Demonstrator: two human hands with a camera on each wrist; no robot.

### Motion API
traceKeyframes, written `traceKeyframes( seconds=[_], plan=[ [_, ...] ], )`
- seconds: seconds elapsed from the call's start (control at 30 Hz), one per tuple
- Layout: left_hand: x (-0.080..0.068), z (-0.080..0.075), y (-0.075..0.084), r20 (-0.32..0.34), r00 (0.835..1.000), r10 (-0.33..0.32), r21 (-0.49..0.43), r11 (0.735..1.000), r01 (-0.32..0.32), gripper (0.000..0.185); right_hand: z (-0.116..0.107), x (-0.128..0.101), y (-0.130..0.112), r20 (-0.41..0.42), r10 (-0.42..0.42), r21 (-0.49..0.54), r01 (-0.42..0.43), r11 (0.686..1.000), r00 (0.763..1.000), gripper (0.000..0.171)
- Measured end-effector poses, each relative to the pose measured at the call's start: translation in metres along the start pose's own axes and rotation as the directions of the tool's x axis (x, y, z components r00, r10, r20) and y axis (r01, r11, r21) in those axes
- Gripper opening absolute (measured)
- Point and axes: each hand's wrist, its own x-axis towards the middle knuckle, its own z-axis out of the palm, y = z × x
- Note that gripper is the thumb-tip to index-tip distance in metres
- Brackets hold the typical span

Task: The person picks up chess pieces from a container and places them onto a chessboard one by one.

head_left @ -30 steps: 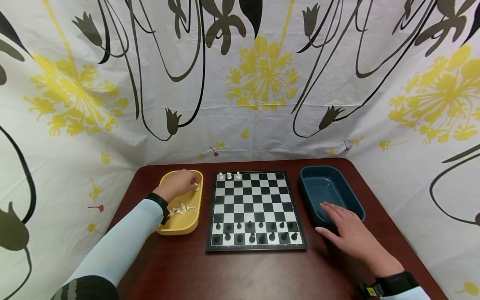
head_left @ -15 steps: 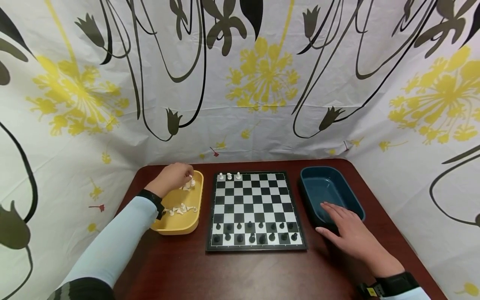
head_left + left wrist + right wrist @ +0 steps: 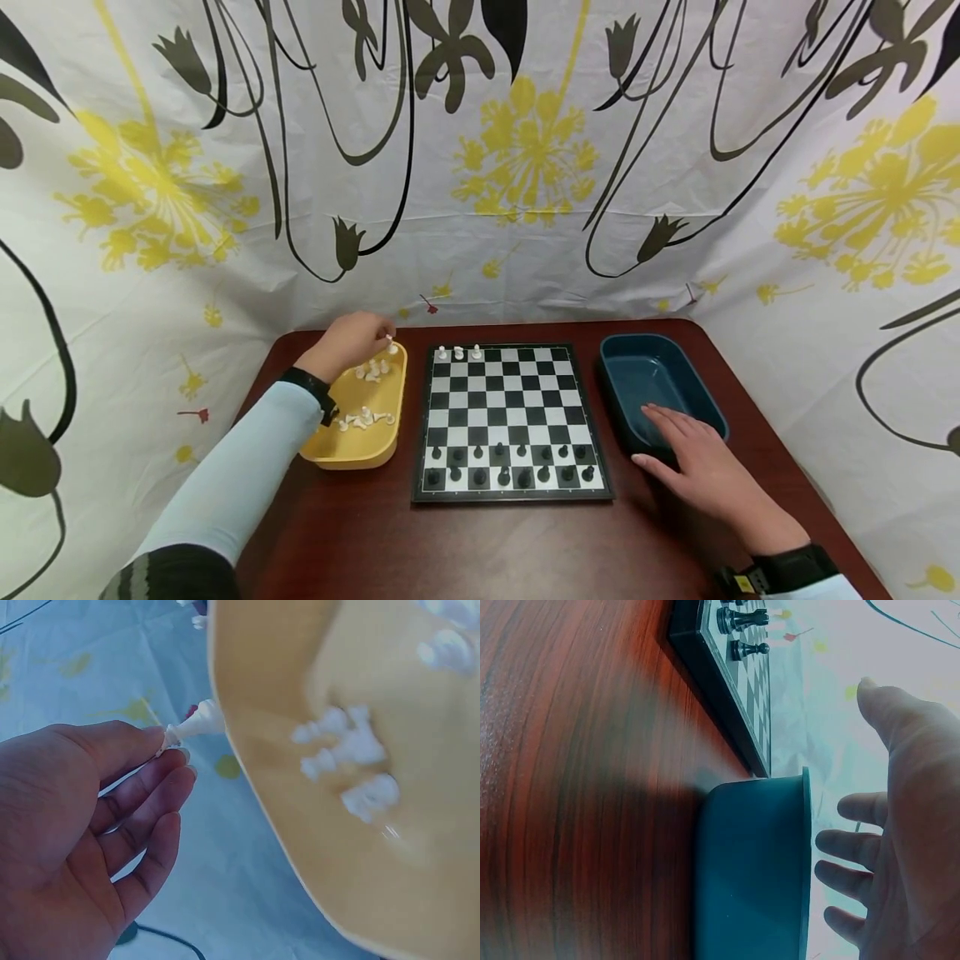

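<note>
Thumb and fingertips of my left hand [image 3: 351, 343] pinch a white chess piece [image 3: 196, 723] by its narrow end, above the far rim of the yellow tray [image 3: 352, 454]. Inside that tray lie two loose groups of white chess pieces [image 3: 365, 418]. On the chessboard [image 3: 502, 400], three white pieces [image 3: 459, 352] stand in the far left corner, and two rows of black pieces [image 3: 504, 476] stand along the near side. My right hand [image 3: 703, 468], fingers extended, is over the near edge of the blue tray [image 3: 660, 375]; the right wrist view shows the fingers apart from its wall.
Everything stands on a dark red wooden table [image 3: 480, 550] with rounded far corners. A white cloth [image 3: 420, 167] with yellow and dark plant prints hangs behind and at both sides. The yellow tray is left of the board, the blue one right.
My left hand has drawn a white chess piece up from inside the yellow tray to its far rim, uncovering the pieces beneath. My right hand has stayed where it was.
</note>
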Motion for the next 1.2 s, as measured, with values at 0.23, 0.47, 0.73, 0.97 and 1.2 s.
traceKeyframes(
  seconds=[0.23,0.47,0.73,0.97,1.2],
  plan=[
    [0.031,-0.001,0.042,-0.013,0.997,0.070,0.036,0.997,-0.070,0.020,-0.001,-0.001,-0.002,-0.010,-0.006,0.005,0.007,1.000,1.000,0.080],
    [0.064,0.003,0.090,0.035,0.992,0.119,0.030,0.992,-0.120,0.022,-0.001,-0.004,0.001,-0.007,0.002,0.010,-0.002,1.000,1.000,0.080],
    [0.091,0.013,0.117,0.059,0.980,0.189,0.044,0.980,-0.192,0.021,-0.002,-0.004,0.003,-0.003,0.008,0.002,-0.008,1.000,1.000,0.080],
    [0.099,0.018,0.132,0.057,0.978,0.202,0.031,0.979,-0.204,0.019,-0.003,-0.004,0.002,-0.013,0.011,-0.008,-0.011,1.000,1.000,0.080],
    [0.110,0.029,0.136,0.063,0.983,0.170,0.019,0.985,-0.172,0.015,-0.004,-0.005,0.002,-0.024,0.003,-0.011,-0.003,1.000,1.000,0.079]
  ],
)
